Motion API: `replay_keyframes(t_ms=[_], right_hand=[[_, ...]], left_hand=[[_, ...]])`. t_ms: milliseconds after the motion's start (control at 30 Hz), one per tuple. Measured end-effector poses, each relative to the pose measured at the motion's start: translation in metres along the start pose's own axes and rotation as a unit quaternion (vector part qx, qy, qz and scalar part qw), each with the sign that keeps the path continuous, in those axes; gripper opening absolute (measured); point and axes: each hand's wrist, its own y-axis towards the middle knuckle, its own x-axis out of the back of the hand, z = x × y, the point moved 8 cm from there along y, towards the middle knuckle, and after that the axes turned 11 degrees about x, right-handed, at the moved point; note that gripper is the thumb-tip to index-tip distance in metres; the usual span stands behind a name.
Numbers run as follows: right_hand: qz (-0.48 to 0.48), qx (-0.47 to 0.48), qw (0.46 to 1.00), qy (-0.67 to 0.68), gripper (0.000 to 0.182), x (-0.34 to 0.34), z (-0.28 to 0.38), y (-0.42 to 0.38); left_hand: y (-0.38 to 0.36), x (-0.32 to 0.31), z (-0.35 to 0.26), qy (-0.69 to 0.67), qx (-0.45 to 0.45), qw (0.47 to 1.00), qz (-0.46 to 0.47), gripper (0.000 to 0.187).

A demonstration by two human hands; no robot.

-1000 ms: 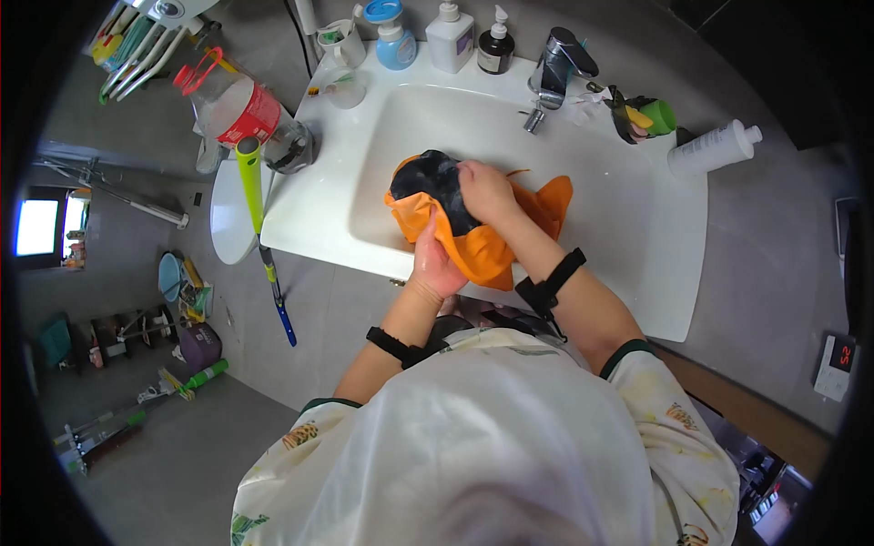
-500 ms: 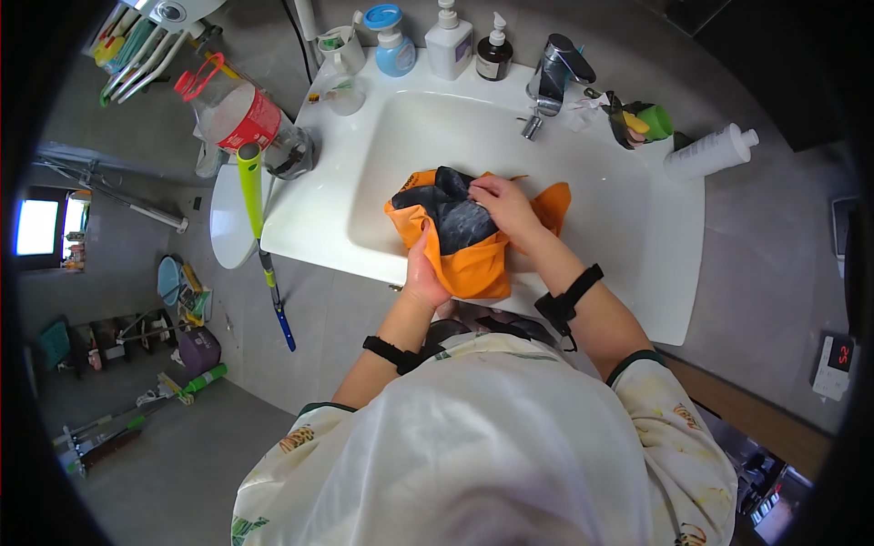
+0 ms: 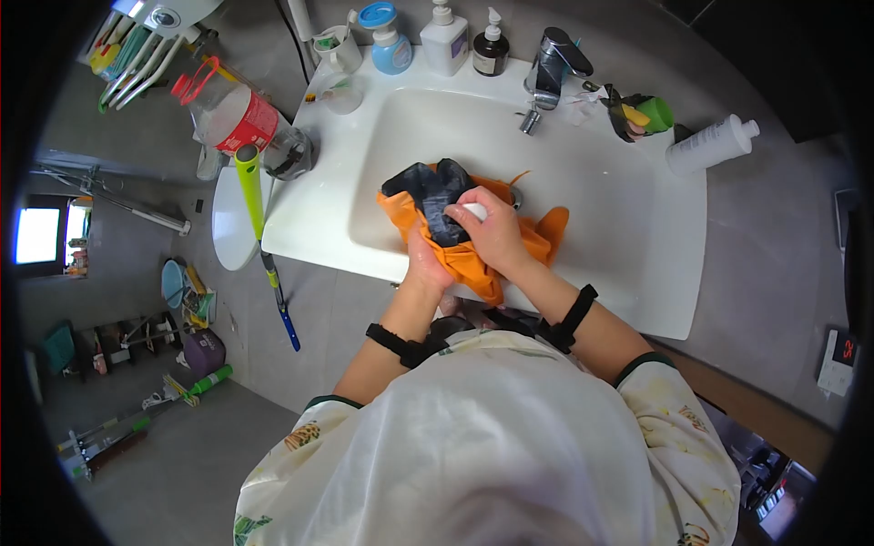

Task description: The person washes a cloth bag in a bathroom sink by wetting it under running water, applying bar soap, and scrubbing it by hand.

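An orange fabric piece [image 3: 550, 235] with a dark grey, wet-looking inner side [image 3: 428, 189] is bunched up over the front of the white sink [image 3: 678, 273]. My left hand [image 3: 428, 261] is wrapped around its lower left edge, with some fingers hidden under the cloth. In my right hand [image 3: 499, 235] is a white bar of soap [image 3: 475, 211], pinched between thumb and fingers. The soap is right at the dark side of the fabric. Whitish streaks show on that dark surface.
Behind the basin stands a chrome faucet [image 3: 550, 71]. A foam pump bottle [image 3: 391, 44], a white pump bottle [image 3: 445, 41] and a dark one [image 3: 491, 50] line the back ledge. A white bottle [image 3: 715, 147] leans at right; a red-labelled plastic jug [image 3: 248, 118] is at left.
My right hand has turned and moved down along the dark fabric, bringing the white soap into sight. The orange fabric has shifted slightly left and folded more tightly.
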Motion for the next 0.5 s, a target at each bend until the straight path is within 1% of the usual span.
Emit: replay_keyframes(t_ms=[33, 67, 100, 133, 167, 200, 233, 267, 300, 333, 367, 400, 433, 467, 500], right_hand=[[-0.031, 0.006, 1.0, 0.0, 0.019, 0.008, -0.002, 0.002], [-0.024, -0.069, 0.996, 0.048, 0.019, 0.006, -0.031, -0.002], [0.014, -0.194, 0.966, 0.171, 0.015, -0.005, -0.071, -0.013], [0.006, -0.284, 0.917, 0.279, 0.013, -0.009, -0.102, -0.027], [0.0, -0.367, 0.848, 0.382, 0.013, -0.015, -0.121, -0.038], [-0.07, -0.407, 0.821, 0.394, 0.017, -0.007, -0.133, -0.042], [-0.069, -0.404, 0.822, 0.395, 0.017, -0.006, -0.115, -0.029], [-0.147, -0.322, 0.829, 0.433, 0.019, 0.008, -0.095, -0.005], [-0.228, -0.238, 0.822, 0.464, 0.021, 0.023, -0.08, 0.008], [-0.215, -0.221, 0.874, 0.377, 0.024, 0.005, -0.081, 0.003], [-0.203, -0.207, 0.916, 0.278, 0.027, -0.014, -0.081, -0.002], [-0.194, -0.197, 0.945, 0.177, 0.03, -0.032, -0.081, -0.007], [-0.223, -0.212, 0.951, 0.042, 0.029, -0.027, -0.076, -0.008], [-0.247, -0.241, 0.934, -0.093, 0.028, -0.022, -0.07, -0.011], [-0.171, -0.225, 0.957, 0.071, 0.033, -0.029, -0.095, -0.011]], left_hand=[[0.0, -0.002, 0.0, 0.001, 0.003, 1.0, 0.001, 0.048], [-0.002, -0.013, -0.003, 0.041, 0.006, 0.997, 0.065, 0.048], [-0.006, -0.024, -0.003, 0.081, 0.008, 0.988, 0.129, 0.049], [-0.008, -0.035, 0.002, 0.097, 0.04, 0.984, 0.141, 0.05], [-0.01, -0.041, 0.0, 0.098, 0.037, 0.984, 0.143, 0.05], [-0.011, -0.046, -0.003, 0.072, 0.034, 0.985, 0.155, 0.048], [-0.016, -0.059, -0.004, 0.045, 0.032, 0.985, 0.166, 0.047], [-0.022, -0.072, -0.006, 0.093, 0.004, 0.982, 0.164, 0.044], [-0.02, -0.069, -0.005, 0.093, 0.008, 0.983, 0.16, 0.044], [-0.017, -0.06, -0.021, 0.29, -0.085, 0.952, 0.051, 0.041], [0.001, -0.04, -0.03, 0.308, -0.124, 0.943, 0.016, 0.04], [0.019, -0.021, -0.04, 0.327, -0.16, 0.931, -0.023, 0.039], [0.027, -0.018, -0.045, 0.345, -0.194, 0.916, -0.064, 0.038], [0.029, -0.022, -0.031, 0.286, -0.146, 0.944, 0.073, 0.041], [0.018, -0.041, -0.017, 0.218, -0.097, 0.949, 0.207, 0.045]])
